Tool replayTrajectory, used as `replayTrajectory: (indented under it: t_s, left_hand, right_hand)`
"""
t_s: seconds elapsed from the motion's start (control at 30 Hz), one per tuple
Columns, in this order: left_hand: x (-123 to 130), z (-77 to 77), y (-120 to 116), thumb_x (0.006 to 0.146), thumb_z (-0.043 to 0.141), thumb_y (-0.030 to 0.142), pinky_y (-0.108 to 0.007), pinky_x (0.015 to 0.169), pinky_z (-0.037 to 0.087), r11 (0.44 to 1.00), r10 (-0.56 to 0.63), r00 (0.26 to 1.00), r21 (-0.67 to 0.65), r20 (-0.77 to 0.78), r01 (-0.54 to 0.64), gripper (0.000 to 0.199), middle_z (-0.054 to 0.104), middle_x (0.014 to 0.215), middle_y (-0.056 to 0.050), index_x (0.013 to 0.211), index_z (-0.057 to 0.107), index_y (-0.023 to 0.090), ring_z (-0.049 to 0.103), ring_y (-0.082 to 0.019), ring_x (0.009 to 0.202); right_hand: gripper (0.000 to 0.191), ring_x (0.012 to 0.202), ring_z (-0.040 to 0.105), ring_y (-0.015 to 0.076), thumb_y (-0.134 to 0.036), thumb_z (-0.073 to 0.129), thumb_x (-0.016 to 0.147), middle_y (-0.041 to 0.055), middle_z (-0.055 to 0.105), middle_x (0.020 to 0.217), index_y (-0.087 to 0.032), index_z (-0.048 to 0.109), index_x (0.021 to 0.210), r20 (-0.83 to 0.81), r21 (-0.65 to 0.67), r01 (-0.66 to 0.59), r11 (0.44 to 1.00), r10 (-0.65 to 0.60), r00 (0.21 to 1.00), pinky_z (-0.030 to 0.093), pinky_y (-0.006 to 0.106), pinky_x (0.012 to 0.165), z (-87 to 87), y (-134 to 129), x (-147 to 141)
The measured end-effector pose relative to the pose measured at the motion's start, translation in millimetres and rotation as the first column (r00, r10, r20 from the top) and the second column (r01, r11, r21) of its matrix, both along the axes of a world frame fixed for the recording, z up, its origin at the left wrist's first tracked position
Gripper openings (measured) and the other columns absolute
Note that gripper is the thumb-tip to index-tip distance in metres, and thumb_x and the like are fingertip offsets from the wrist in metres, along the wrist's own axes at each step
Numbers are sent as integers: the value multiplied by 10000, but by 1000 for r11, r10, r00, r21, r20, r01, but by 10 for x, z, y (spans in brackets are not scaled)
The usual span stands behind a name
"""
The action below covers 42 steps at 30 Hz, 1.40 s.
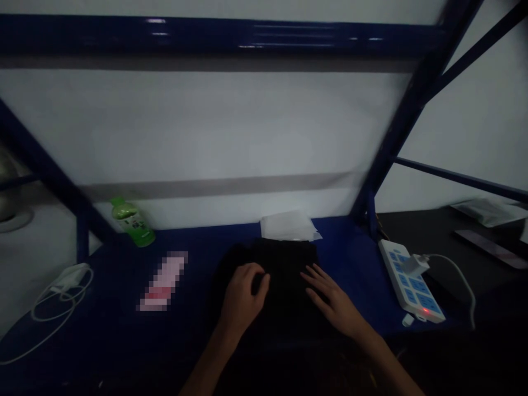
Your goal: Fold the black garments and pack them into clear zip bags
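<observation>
Resting spread & empty at the R edge of the black cloth (pixel 284 261), your R hand (pixel 331 296) prob. steadies it; L hand (pixel 243 292) curls over it, can't tell if gripping.

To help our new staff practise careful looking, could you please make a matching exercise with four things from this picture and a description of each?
1. Drink bottle
2. Power strip
3. Black bundle
4. White packet

A. Red light lit
B. Just beyond the black bundle
C. Green cap
D. Nearest the left hand and right hand

Pairs: 1-C, 2-A, 3-D, 4-B
</observation>
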<state>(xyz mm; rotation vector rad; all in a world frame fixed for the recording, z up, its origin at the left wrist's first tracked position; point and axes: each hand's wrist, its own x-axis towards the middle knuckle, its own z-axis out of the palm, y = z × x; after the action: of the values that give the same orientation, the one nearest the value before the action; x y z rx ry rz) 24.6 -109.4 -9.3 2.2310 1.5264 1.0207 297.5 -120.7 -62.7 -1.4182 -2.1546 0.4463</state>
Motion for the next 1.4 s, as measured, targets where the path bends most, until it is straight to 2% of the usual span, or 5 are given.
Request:
replayTrajectory:
  t_s: [0.33,0.67,0.97,1.2,1.4]
  left_hand:
    - [-189,-30,189,848,563,389,-333,719,457,950,167,975,-240,-147,-199,199,650,885,-77,821,597,195,624,-247,859]
    - [448,176,271,896,528,395,-300,727,501,956,262,905,-218,335,-196,171,673,874,-26,909,547,225,661,-209,840]
    - [1179,-311,-153,941,457,502,-709,1131,177,977,-207,972,-72,-109,200,523,383,1532,-133,1380,470,218,250,-413,1439]
    - [986,-198,-141,972,383,534,-650,1154,216,948,-309,938,-126,-155,291,577,315,1568,-115,1457,396,221,229,-363,1457]
    - [264,-21,24,1007,347,505,-581,1175,220,969,-238,952,-121,-192,217,525,329,1566,-74,1472,383,265,256,-300,1458]
  right_hand:
    - [469,1470,214,258,-451,442,989,34,388,1541,-309,458,1436,-24,-8,13,1000,-13,1000,285,543,1168,-10,-10,-13]
    - [487,1435,310,253,-429,384,1008,40,428,1516,-300,387,1478,-72,44,260,965,-256,964,295,542,1166,-129,-203,359]
    - [499,1425,325,290,-412,389,981,97,456,1489,-220,453,1438,214,165,315,935,-346,914,311,578,1136,-508,-344,645]
    - [485,1418,341,306,-402,395,971,109,482,1469,-197,501,1398,157,96,331,939,-343,926,310,597,1129,-441,-305,648]
    - [459,1429,330,258,-435,391,1002,65,482,1476,-249,482,1411,-92,68,266,962,-259,961,312,537,1163,135,-145,266]
